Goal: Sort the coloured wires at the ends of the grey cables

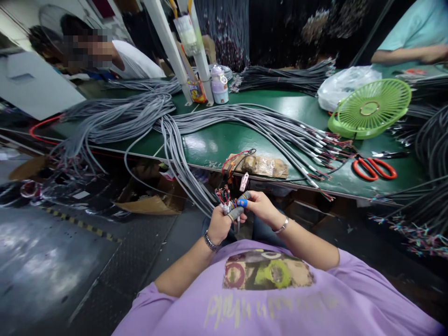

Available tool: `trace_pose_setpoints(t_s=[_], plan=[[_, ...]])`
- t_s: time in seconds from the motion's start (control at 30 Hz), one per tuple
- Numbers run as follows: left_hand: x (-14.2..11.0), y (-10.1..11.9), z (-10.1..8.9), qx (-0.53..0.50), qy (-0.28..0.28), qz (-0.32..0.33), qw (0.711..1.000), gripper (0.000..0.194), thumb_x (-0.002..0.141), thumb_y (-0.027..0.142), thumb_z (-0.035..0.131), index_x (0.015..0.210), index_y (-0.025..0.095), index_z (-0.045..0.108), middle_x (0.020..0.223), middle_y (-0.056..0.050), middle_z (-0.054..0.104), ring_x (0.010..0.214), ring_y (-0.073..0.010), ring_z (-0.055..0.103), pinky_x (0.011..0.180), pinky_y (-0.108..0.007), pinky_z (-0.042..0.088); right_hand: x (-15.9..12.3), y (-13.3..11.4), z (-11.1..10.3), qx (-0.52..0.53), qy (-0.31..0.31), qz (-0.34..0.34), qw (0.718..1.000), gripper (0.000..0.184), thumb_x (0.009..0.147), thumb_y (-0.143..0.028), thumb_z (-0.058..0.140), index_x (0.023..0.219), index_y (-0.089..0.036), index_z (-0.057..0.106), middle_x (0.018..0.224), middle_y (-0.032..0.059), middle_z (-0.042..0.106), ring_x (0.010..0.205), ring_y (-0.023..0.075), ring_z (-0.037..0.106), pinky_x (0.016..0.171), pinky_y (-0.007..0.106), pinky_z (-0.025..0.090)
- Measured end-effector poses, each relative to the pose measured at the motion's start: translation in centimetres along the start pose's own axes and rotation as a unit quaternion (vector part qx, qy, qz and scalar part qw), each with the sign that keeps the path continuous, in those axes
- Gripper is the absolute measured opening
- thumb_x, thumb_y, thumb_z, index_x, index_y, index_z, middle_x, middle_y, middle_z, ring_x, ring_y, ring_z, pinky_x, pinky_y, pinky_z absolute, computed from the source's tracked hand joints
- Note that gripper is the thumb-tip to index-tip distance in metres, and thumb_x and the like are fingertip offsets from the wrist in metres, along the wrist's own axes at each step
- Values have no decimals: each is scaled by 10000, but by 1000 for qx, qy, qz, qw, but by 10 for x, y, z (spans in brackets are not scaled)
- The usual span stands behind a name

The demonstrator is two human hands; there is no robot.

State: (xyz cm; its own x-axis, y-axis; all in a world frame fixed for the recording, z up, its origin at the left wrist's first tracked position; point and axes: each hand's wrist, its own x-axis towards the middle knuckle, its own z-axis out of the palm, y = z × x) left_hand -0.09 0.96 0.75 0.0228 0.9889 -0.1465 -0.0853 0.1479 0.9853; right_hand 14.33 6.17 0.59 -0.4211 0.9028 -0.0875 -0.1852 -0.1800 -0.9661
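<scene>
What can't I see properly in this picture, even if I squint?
Head view: how many gray cables the left hand holds; its grip hides some.
Head view: exactly what the right hand touches; too small to tell.
Head view: the lettering on the purple shirt; blurred.
Head view: the head of the teal-sleeved co-worker; cut off by the top edge.

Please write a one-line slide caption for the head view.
Left hand holding gray cables near their ends, right hand beside the wires, at a green table with scissors and fan.
</scene>
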Motion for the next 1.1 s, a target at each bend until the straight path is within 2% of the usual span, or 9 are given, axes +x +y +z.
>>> trace_pose_setpoints(t_s=[0.17, 0.37, 0.53, 0.6, 0.67, 0.77, 0.87, 0.93, 1.1], plan=[[-1, 2, 0, -65, 58, -8, 996, 278, 688, 397, 722, 683, 121, 688, 616, -85, 710, 574, -197, 678, 480, -243, 492, -4, 0, 2, 31, 16, -17, 999, 328, 611, -422, 792, 662, -143, 628, 575, -29, 553, 525, 80, 443, 529, 235, 371], [1, 8, 2, -95, 86, -19, 992, 263, 658, 385, 737, 639, 129, 680, 582, -78, 700, 544, -187, 671, 458, -230, 462, -8, 1, 0, 59, 9, -20, 998, 296, 634, -408, 786, 684, -156, 640, 600, -21, 561, 546, 87, 454, 542, 236, 386], [4, 20, 8, -102, 85, -25, 991, 256, 619, 370, 756, 609, 127, 676, 549, -66, 684, 487, -156, 642, 416, -199, 398, 12, 2, -11, 183, 57, 60, 980, 426, 751, -577, 628, 751, -151, 631, 618, -9, 554, 499, 73, 436, 503, 219, 414], [5, 24, 12, -105, 80, -30, 991, 259, 609, 371, 761, 610, 126, 677, 540, -63, 680, 464, -149, 628, 421, -204, 404, 23, -5, -12, 204, 37, 108, 972, 465, 791, -599, 567, 789, -140, 642, 655, 9, 573, 499, 73, 450, 483, 212, 416], [7, 26, 16, -105, 78, -32, 991, 267, 610, 378, 762, 615, 124, 678, 537, -62, 679, 450, -146, 620, 420, -207, 403, 32, -11, -11, 214, 2, 119, 970, 451, 783, -583, 592, 822, -137, 648, 652, 4, 564, 498, 70, 444, 467, 202, 403], [11, 26, 19, -108, 78, -32, 991, 270, 624, 378, 757, 624, 120, 675, 537, -60, 678, 444, -142, 617, 415, -203, 393, 37, -11, -6, 198, 6, 74, 977, 429, 694, -554, 703, 754, -136, 629, 573, -30, 498, 470, 54, 379, 441, 184, 348], [15, 23, 19, -113, 75, -25, 990, 258, 647, 368, 746, 643, 121, 672, 536, -56, 677, 451, -137, 619, 408, -192, 369, 37, -3, -1, 151, 101, 3, 983, 455, 672, -581, 705, 638, -150, 563, 505, -49, 438, 444, 50, 325, 432, 192, 307], [18, 20, 18, -112, 71, -24, 991, 251, 652, 363, 745, 655, 123, 671, 542, -53, 678, 455, -137, 621, 405, -190, 359, 36, 3, 0, 129, 149, -29, 980, 466, 693, -611, 664, 634, -163, 548, 506, -39, 456, 444, 59, 331, 438, 207, 307], [22, 14, 19, -103, 61, -30, 992, 268, 659, 381, 742, 662, 122, 674, 554, -56, 681, 457, -137, 619, 408, -195, 367, 37, 4, 1, 126, 131, -36, 983, 497, 699, -664, 615, 632, -175, 549, 515, -27, 462, 451, 75, 336, 439, 222, 303]])
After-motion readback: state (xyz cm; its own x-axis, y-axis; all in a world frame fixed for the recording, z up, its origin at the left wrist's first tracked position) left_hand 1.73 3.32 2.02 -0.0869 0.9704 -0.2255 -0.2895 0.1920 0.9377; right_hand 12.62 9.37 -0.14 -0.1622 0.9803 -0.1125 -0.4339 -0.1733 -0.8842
